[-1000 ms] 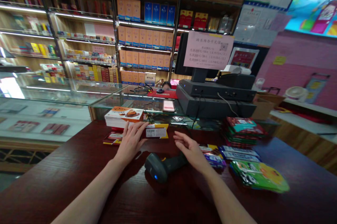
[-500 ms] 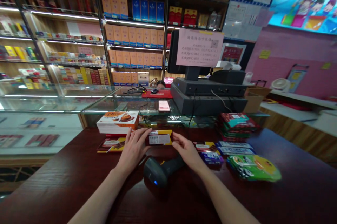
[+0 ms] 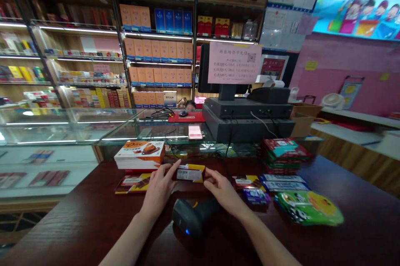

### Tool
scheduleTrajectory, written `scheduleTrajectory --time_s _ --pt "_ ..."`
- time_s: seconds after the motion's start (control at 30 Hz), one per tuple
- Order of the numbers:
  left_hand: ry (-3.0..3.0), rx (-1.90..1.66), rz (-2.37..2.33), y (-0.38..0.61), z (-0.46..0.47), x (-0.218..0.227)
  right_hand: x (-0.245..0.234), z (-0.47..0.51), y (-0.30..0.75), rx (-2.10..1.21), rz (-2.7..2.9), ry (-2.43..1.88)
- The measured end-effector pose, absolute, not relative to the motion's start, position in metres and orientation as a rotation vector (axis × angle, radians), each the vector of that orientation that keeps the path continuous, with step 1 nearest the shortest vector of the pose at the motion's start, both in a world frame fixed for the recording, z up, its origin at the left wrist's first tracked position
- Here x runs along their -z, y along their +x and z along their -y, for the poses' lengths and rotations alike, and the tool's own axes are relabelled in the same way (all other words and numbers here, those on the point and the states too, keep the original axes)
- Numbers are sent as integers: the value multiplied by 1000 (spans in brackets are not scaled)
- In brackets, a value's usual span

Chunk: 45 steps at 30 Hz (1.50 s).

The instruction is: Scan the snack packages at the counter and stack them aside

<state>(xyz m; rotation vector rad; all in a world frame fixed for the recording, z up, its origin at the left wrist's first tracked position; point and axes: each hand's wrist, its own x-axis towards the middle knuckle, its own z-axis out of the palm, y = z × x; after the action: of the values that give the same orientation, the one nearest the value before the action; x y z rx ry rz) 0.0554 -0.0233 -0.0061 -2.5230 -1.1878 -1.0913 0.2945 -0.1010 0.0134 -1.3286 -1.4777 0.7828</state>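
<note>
My left hand [image 3: 159, 189] and my right hand [image 3: 218, 189] hold a flat yellow and dark packet with a white label [image 3: 189, 172] between them, one at each end, just above the dark wooden counter [image 3: 78, 220]. A black handheld barcode scanner [image 3: 193, 218] lies on the counter right below my hands, a blue light showing on its head. Left of the packet stands a white and orange box [image 3: 140, 153] on a small stack, with flat chocolate packets [image 3: 131, 182] beside it.
Snack packets lie to the right: small blue ones [image 3: 268, 185], a green bag [image 3: 308, 207], a red and green stack [image 3: 284, 153]. A till with a monitor and pink notice [image 3: 234, 64] stands behind on a glass case [image 3: 62, 128]. Stocked shelves [image 3: 156, 49] line the back wall.
My right hand moved forward from beside the scanner and took the packet's right end. Both hands now hold the packet, lifted slightly off the counter. The view shifted a little.
</note>
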Motion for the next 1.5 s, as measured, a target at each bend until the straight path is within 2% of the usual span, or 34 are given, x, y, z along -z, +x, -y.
scheduleTrajectory --time_s 0.4,0.77,1.03,1.23,1.5 --pt "-2739 1388 1251 59 23 11 -6 96 293 -838 1426 -1322" --pt "-2736 2155 1623 70 25 8 12 82 296 -786 1302 -1231" --pt "-2846 2428 1651 72 18 9 19 82 294 -546 1389 -1209" --pt "-3003 2302 1614 73 23 6 17 86 297 -291 1514 -1302" --pt "-3069 1671 1493 58 27 3 4 95 302 -195 1720 -1288"
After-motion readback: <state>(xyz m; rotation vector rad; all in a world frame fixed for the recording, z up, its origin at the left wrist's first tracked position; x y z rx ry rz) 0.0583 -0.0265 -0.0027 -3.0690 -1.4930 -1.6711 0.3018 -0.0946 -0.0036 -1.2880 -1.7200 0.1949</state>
